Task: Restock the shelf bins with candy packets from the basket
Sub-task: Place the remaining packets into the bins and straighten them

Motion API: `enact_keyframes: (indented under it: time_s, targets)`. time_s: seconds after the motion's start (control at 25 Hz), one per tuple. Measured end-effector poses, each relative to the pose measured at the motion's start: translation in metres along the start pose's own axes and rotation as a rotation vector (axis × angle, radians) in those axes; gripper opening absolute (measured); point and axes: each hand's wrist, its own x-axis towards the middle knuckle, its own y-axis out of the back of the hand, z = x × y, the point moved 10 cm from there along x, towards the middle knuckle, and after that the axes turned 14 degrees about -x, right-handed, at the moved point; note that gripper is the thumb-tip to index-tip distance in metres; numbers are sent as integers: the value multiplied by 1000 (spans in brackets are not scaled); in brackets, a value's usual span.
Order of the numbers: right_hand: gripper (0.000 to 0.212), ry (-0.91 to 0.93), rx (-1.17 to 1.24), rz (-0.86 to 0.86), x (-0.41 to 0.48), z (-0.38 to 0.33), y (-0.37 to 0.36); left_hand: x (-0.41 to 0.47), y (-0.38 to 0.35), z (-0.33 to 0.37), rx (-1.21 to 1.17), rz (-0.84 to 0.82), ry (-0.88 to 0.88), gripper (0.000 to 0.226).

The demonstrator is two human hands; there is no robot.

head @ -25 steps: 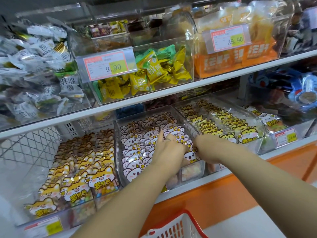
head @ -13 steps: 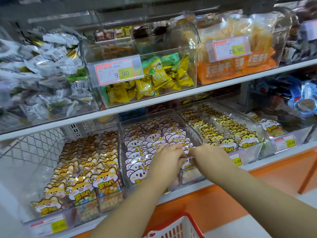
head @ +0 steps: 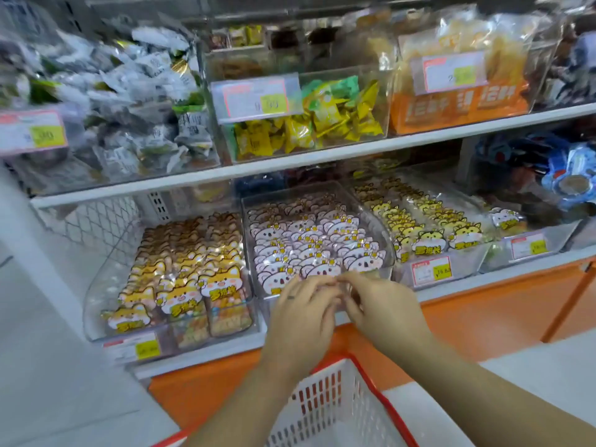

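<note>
Left hand (head: pixel 303 316), right hand (head: pixel 385 309) at bin (head: pixel 247 235)

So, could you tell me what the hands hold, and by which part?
Cannot tell: left hand and right hand meet, blurred, at the front of the koala-packet bin.

Two bare forearms (head: pixel 483 391); thin dark ring (head: pixel 291 297) on left hand (head: pixel 304 309).

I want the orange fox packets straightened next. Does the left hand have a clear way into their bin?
Probably yes. The left hand is at the front of the koala packet bin, right beside the fox packet bin, which is open on top with nothing between them.
</note>
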Motion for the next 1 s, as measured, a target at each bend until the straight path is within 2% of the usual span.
enact_keyframes:
  time_s: [0.08,0.36,0.48,0.6,0.72,0.8,0.92,1.0]
  targets:
    - [26,11,45,-130,-23,-23,-25,-52,6,-18,-53,-13,124,29]
    - [27,19,100,-551,-114,-85,-151,-262,4,-129,-72,-189,823,27]
    - [26,-1,176,-809,-164,-101,-213,-337,-10,-169,-121,-287,1073,27]
    - [27,6,272,-1114,-215,-118,-266,-397,-25,-198,-142,-336,1312,36]
    - [31,-15,297,-1260,-241,-129,-305,-446,-49,-211,-186,-363,1562,48]
    - [33,-69,336,-1316,-254,-135,-326,-464,-62,-219,-169,-332,1664,61]
    - [44,-127,391,-1410,-275,-149,-354,-475,-82,-233,-121,-379,1706,75]
    - [56,-192,447,-1464,-289,-157,-366,-480,-81,-239,-140,-311,1770,96]
